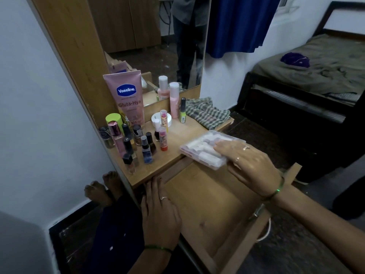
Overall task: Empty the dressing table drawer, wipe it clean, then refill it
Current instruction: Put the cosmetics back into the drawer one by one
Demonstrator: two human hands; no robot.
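The drawer (213,204) is pulled out and its floor looks bare, so I judge the emptying is at its last item, or perhaps the refilling is at its first; from this moment alone I cannot tell which. The right hand (250,163) lies on the clear plastic case (205,149), which rests on the bench (177,135) just behind the drawer, at the front edge. The fingers (223,147) of this hand are spread flat over the lid, and the thumb is hidden, so I cannot tell if the case is really clamped. The left hand (160,210) rests on the left wall of the drawer with its fingers loosely together, holding nothing. To do this step well, the case should be taken by its two long sides and kept level, because it holds many small tubes which could roll if the lid opens. The nail polish bottles (136,147) stand close together behind the drawer to the left, so the case should travel away from them. The checked cloth (207,113) lies far behind the drawer, at the back right of the bench, ready for wiping.
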